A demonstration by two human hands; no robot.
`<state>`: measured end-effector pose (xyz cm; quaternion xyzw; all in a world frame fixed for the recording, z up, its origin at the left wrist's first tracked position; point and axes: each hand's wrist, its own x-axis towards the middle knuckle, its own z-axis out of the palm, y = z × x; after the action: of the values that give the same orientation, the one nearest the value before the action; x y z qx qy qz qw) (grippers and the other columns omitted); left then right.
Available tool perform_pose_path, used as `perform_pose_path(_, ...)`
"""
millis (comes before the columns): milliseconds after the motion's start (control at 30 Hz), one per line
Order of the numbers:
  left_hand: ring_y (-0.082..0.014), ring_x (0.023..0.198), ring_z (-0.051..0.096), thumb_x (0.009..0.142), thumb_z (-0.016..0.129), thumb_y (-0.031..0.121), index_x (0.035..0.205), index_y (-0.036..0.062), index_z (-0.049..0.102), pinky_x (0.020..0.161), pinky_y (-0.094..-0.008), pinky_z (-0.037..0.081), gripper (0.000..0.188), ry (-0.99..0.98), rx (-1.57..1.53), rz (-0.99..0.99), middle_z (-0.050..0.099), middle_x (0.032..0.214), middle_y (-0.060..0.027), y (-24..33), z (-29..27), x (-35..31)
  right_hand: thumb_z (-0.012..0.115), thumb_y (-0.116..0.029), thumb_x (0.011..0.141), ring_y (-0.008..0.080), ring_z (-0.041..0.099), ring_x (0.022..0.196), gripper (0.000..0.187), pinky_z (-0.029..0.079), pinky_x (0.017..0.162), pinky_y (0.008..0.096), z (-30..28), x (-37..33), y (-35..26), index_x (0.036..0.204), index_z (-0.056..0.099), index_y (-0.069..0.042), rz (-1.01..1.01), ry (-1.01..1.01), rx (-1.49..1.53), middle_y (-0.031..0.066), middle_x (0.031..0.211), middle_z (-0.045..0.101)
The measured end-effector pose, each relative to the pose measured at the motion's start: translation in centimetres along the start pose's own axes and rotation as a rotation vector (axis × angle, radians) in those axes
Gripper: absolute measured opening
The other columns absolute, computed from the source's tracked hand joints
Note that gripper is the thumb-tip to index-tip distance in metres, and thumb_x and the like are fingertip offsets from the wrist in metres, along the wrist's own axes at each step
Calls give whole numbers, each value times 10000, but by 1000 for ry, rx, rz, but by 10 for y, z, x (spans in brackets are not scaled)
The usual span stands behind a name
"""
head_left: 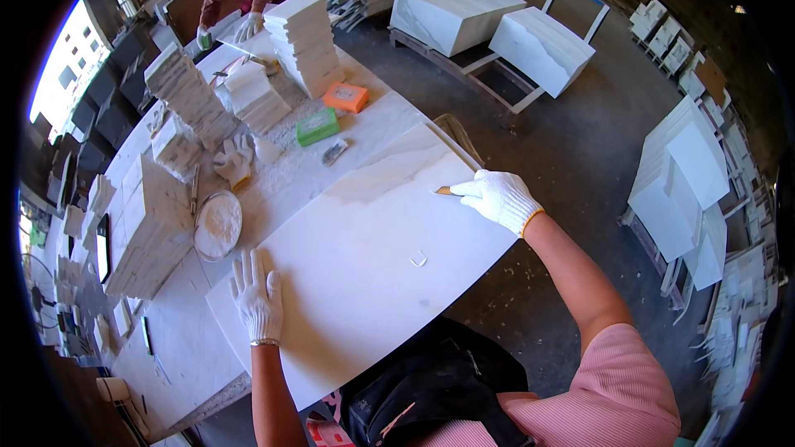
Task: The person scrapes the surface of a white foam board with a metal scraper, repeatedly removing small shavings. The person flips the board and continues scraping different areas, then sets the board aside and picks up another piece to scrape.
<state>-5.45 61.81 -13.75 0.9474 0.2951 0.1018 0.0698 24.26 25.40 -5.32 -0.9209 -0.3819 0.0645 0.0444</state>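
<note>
We see the white slab (373, 240) lying flat at the centre of the frame. Work on its surface seems under way: a small blade tool (445, 190) is at its upper right part. How much is finished or left, we cannot tell. Our right hand (501, 201) closes around this tool, its forearm coming from the lower right; our left hand (258, 302) rests open, palm down, at lower left.
</note>
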Motion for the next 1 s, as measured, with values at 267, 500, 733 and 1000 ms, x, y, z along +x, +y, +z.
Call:
perform_pose_path(267,-368,1479,255,1017,411,487,1533,116,361,1203,-518,158,637,3,-15,8,343,1577,-157,2,-1,0,563,-357,929,311,687,852,270,547,761,455,-1,10,-3,1131,734,-299,-2,52,11,106,914,693)
perform_pose_path(500,-370,1478,255,1016,418,475,1530,107,365,1204,-520,155,633,11,-26,5,339,1579,-157,1,-2,-2,565,-356,931,314,687,875,270,545,788,458,-9,5,-6,1123,737,-276,8,-50,-11,115,956,697)
perform_pose_path(733,-382,1466,277,1008,450,442,1523,105,376,1201,-519,174,620,20,-17,16,348,1574,-158,0,-1,1,574,-349,924,324,685,894,279,542,812,461,-2,0,5,1140,732,-267,-6,-2,51,123,982,696)
perform_pose_path(1000,-395,1458,291,1034,394,420,1513,91,387,1190,-513,207,582,48,20,69,360,1568,-158,2,2,-1,701,-173,877,169,656,778,438,517,704,293,-1,-45,61,1293,635,-51,212,259,870,73,1020,712)
